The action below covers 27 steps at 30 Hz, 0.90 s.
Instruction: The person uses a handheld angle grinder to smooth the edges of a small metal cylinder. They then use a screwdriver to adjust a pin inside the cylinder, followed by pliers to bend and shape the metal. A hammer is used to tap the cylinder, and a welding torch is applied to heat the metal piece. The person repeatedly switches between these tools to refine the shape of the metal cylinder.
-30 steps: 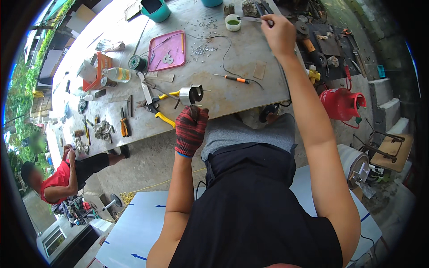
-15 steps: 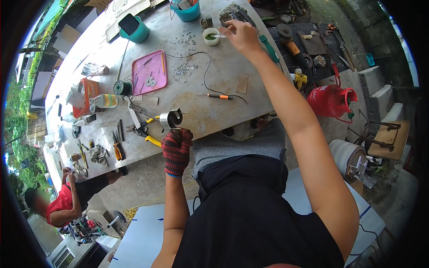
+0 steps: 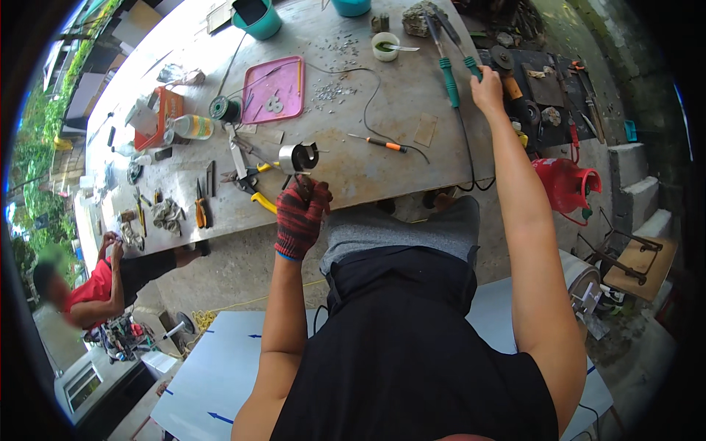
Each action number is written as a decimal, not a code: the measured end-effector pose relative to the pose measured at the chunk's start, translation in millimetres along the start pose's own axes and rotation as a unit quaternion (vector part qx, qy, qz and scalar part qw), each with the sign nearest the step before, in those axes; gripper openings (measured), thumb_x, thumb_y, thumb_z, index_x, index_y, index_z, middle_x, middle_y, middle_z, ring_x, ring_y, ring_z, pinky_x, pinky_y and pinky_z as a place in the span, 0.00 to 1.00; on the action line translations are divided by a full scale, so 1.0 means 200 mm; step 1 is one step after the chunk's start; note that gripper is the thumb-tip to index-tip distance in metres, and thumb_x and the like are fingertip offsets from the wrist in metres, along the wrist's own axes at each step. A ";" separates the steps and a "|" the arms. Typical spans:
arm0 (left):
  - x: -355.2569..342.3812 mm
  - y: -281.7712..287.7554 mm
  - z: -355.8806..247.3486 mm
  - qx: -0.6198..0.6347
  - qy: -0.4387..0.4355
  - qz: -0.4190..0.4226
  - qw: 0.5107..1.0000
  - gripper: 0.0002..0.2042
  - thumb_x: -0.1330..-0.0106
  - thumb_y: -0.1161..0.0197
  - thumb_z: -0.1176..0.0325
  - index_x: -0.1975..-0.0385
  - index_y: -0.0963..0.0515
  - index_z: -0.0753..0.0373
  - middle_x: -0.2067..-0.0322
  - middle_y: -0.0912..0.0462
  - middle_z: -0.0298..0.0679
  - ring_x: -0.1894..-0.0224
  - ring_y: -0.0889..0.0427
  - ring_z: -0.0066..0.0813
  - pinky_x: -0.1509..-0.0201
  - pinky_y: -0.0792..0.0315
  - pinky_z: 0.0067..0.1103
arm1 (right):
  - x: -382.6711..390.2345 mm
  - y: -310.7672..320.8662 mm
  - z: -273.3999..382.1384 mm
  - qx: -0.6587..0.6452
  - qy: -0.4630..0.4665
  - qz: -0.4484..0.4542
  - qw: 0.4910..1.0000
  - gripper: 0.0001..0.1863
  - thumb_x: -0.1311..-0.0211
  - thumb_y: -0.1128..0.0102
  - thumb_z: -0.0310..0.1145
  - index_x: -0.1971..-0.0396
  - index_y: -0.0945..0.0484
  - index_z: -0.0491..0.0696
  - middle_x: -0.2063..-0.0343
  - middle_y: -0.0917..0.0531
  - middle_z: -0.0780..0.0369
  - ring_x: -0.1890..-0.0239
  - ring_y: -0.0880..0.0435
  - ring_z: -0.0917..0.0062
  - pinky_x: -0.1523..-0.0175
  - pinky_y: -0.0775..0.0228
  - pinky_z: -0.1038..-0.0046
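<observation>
My left hand (image 3: 300,217), in a red and black knitted glove, is closed below a curved, shiny metal band (image 3: 292,159) that sticks up past the fingers. Its lower part is hidden by the glove. At the right side of the table my bare right hand (image 3: 487,90) grips the green handle of a soldering iron (image 3: 472,65). A second green-handled soldering iron (image 3: 448,82) lies just left of it, and both reach toward a rough stone (image 3: 418,20). Left of the stone stands a small white cup (image 3: 385,47) with green contents, a pale flat stick resting across its rim.
A pink tray (image 3: 254,77), wire spool (image 3: 224,109), orange-handled screwdriver (image 3: 382,142) and yellow-handled snips (image 3: 262,202) lie on the metal table. A black cord hangs over its front edge. A red gas cylinder (image 3: 562,180) stands right. Another person (image 3: 95,287) works at far left.
My right hand has let go of the pale stick at the white cup and moved right onto a soldering iron's handle. The left hand still holds the metal band. The view has shifted.
</observation>
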<state>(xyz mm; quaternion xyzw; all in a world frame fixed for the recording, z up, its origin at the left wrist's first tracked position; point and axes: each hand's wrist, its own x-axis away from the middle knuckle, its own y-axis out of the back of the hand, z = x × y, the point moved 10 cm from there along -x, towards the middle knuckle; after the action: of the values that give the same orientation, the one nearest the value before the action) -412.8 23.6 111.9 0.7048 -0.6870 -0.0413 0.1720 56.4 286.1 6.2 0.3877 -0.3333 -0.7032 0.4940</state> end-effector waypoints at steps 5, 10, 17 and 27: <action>0.02 0.08 -0.07 -0.177 -0.100 -0.067 0.977 0.10 0.28 0.34 0.66 0.68 0.18 0.66 0.76 0.14 0.37 0.73 0.16 0.22 0.67 0.24 0.22 | 0.23 0.50 0.38 -0.017 0.120 -0.040 0.992 0.18 0.30 0.40 0.35 0.46 0.20 0.44 0.54 0.17 0.50 0.51 0.17 0.52 0.47 0.25 0.57; 0.10 0.14 -0.02 -0.132 -0.109 -0.105 0.980 0.10 0.30 0.32 0.66 0.71 0.17 0.64 0.78 0.16 0.40 0.74 0.17 0.30 0.68 0.25 0.26 | 0.79 1.04 0.80 -0.118 0.139 0.091 0.979 0.15 0.30 0.39 0.30 0.47 0.20 0.44 0.61 0.15 0.55 0.62 0.16 0.66 0.52 0.25 0.70; 0.14 0.08 -0.05 -0.132 -0.137 -0.098 0.977 0.11 0.34 0.30 0.64 0.76 0.19 0.61 0.80 0.20 0.44 0.75 0.20 0.46 0.70 0.29 0.34 | 1.34 1.33 1.15 -0.137 0.254 0.183 0.940 0.19 0.42 0.33 0.18 0.50 0.20 0.42 0.65 0.16 0.55 0.67 0.14 0.66 0.62 0.24 0.71; 0.18 0.06 -0.05 -0.168 -0.189 -0.103 0.962 0.10 0.35 0.28 0.63 0.74 0.19 0.60 0.78 0.20 0.44 0.73 0.19 0.48 0.70 0.25 0.37 | 1.48 1.42 1.25 -0.097 0.287 0.178 0.936 0.22 0.46 0.29 0.16 0.49 0.19 0.42 0.65 0.15 0.55 0.68 0.13 0.63 0.63 0.23 0.67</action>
<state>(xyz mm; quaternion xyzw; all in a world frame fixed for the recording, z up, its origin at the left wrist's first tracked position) -418.4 -10.0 131.7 0.7120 -0.6138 -0.3061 0.1504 -101.3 -56.3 303.7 0.4579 -0.1711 -0.4910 0.7211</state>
